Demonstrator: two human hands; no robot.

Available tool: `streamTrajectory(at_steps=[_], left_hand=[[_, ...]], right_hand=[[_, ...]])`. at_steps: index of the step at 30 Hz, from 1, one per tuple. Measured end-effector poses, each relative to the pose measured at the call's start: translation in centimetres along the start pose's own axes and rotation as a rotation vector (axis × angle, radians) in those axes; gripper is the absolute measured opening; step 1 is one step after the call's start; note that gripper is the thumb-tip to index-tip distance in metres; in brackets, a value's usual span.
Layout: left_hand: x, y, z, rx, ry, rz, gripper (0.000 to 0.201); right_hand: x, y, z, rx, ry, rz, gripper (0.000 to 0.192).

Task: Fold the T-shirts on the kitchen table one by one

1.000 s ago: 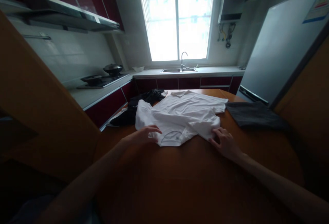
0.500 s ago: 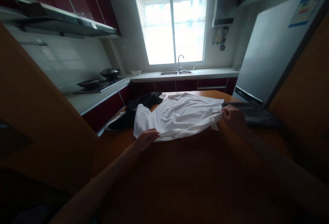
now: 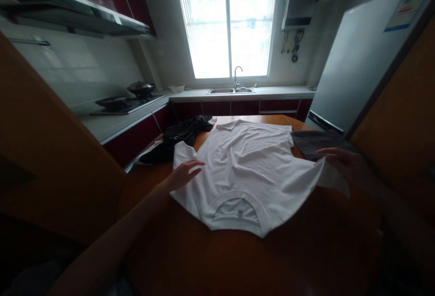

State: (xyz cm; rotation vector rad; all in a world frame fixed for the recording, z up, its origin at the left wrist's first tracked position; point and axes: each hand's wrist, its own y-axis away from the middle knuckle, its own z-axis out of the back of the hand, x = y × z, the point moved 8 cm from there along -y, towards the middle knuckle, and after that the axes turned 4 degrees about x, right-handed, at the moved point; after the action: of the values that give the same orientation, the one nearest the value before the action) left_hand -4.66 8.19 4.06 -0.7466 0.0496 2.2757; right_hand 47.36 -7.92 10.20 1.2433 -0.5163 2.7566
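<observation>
A white T-shirt [image 3: 249, 169] lies spread flat on the orange-brown table [image 3: 238, 259], its collar toward me. My left hand [image 3: 183, 173] rests flat on the shirt's left shoulder and sleeve, fingers apart. My right hand [image 3: 343, 164] grips the shirt's right sleeve and holds it pulled out to the right, over the table's edge.
A dark grey folded cloth [image 3: 317, 144] lies at the table's right, under my right hand. A black garment [image 3: 180, 135] is bunched at the far left corner. A fridge [image 3: 367, 55] stands right, a counter with a stove [image 3: 122, 103] left, a sink [image 3: 231, 90] beyond.
The shirt went from bunched and partly folded to spread open and flat. My right hand pulled the right sleeve outward to the right; my left hand slid onto the left shoulder.
</observation>
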Motion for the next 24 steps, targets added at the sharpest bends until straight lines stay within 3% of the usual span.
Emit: streamTrajectory(at_steps=[2,6,9,11,13,16,18,20,22,24], left_hand=[[2.9,-0.3,0.4,-0.042,-0.142,0.026,0.055],[6.3,0.9,-1.6,0.095,-0.348,0.134,0.06],[6.5,3.3,-3.0,0.124,-0.441,0.221,0.057],[5.9,4.9,-3.2,0.093,-0.465,0.256,0.056],[5.0,5.9,-2.9,0.074,-0.429,0.241,0.058],[4.5,6.3,-0.5,-0.022,-0.328,0.199,0.053],[5.8,6.3,2.6,-0.169,-0.337,0.257,0.047],[8.4,6.6,5.7,-0.293,-0.414,0.429,0.042],[11.8,7.4,7.6,-0.305,-0.497,0.691,0.035],[14.2,8.2,8.4,-0.253,-0.536,0.893,0.035]], right_hand=[[0.1,0.4,0.9,0.045,0.003,0.008,0.044],[2.1,2.1,1.9,0.151,0.021,0.059,0.049],[2.6,4.7,1.1,0.37,-0.069,0.019,0.049],[1.6,6.4,0.3,0.509,-0.142,-0.083,0.055],[-0.2,7.2,-0.1,0.552,-0.213,-0.178,0.064],[-3.4,6.1,-0.7,0.502,-0.252,-0.191,0.058],[-6.4,4.6,0.5,0.212,-0.128,-0.189,0.048],[-9.5,4.7,0.7,0.046,0.054,-0.28,0.04],[-11.3,5.7,-0.3,0.048,0.166,-0.305,0.037],[-12.0,7.1,-1.6,0.096,0.239,-0.297,0.033]])
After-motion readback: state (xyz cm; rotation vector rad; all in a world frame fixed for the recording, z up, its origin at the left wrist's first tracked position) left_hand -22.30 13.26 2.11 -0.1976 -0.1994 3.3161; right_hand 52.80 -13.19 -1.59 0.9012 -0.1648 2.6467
